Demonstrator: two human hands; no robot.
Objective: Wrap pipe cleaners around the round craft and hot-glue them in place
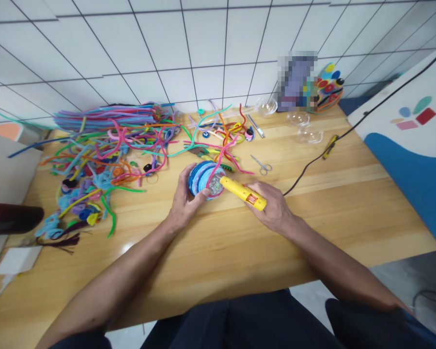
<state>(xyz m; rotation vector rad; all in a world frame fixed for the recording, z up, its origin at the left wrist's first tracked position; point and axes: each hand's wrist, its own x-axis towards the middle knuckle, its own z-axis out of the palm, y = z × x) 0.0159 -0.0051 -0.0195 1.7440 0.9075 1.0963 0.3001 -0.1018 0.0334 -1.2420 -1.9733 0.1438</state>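
In the middle of the wooden table my left hand (183, 201) grips a round ball (200, 178) wrapped in blue and light blue pipe cleaners, tilted toward the right. A bare, clear-looking patch shows on its right side, edged by a pink pipe cleaner (220, 159) whose free end sticks up and away. My right hand (271, 203) is closed around a yellow glue gun (243, 191). The gun's tip is at the edge of the bare patch; whether it touches cannot be made out. Several fingers of the right hand are hidden behind the gun.
Loose pipe cleaners (105, 160) pile up at left, with a bundle (105, 118) against the tiled wall. Small scissors (262, 166), green-handled pliers (205, 154) and a yellow cutter (330, 147) lie beyond my hands. Clear plastic shells (310, 134) stand at back right. A black cord (308, 165) crosses the right side.
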